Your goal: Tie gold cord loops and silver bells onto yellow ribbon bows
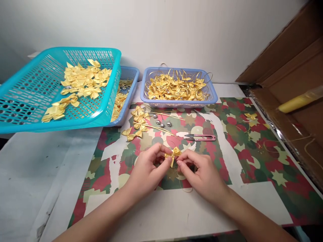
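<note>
- Nearest, both hands meet over the patterned sheet [252, 158]. The left hand [148, 168] and the right hand [199, 171] each pinch a small gold ribbon bow [173, 154], fingertips closed on it.
- The bow looks slick (satin, probably), so an eased pinch could drop it or loosen its middle.
- Just beyond lie pink thread snips [200, 137], and a blind reach might catch their tips.
- The loose silver charms [161, 123] could roll if the surface is jogged.
- Farthest, the tilted teal basket [50, 127] may spill its bows [83, 80] if bumped.

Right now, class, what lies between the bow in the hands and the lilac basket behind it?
In the head view, between the gold bow and the lilac basket: small silver beads, thin gold cords, and pink snips slightly to the right.
</note>
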Demonstrator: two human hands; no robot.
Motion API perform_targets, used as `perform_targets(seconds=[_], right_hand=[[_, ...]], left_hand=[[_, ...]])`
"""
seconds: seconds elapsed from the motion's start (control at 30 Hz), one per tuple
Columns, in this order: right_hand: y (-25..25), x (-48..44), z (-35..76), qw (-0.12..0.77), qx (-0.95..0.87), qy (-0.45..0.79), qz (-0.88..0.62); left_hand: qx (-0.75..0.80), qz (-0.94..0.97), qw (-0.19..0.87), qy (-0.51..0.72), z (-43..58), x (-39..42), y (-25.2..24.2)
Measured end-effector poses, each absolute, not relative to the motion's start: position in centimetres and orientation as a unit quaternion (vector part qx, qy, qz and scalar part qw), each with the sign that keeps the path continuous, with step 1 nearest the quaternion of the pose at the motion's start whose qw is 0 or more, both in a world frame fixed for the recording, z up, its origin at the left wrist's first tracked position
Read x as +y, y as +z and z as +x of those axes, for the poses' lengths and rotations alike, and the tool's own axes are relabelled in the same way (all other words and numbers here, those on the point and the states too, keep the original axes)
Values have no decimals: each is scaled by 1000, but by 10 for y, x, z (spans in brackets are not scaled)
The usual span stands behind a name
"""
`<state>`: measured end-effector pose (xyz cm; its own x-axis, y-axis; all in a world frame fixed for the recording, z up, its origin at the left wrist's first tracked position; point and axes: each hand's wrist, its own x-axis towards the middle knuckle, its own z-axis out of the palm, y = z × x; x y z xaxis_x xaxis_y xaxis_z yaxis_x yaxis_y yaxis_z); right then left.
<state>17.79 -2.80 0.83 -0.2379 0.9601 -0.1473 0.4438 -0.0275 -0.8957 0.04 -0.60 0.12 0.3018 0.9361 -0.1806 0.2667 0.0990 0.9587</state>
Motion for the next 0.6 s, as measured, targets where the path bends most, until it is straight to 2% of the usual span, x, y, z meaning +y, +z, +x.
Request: perform_targets(seconds=[0.4, 0.6], right_hand=[[6, -30, 175, 291, -614, 473, -561], [5, -30, 173, 310, -595, 489, -558]], left_hand=[[500, 676, 452, 298, 1, -9, 1], [500, 669, 457, 307, 1, -9, 3]])
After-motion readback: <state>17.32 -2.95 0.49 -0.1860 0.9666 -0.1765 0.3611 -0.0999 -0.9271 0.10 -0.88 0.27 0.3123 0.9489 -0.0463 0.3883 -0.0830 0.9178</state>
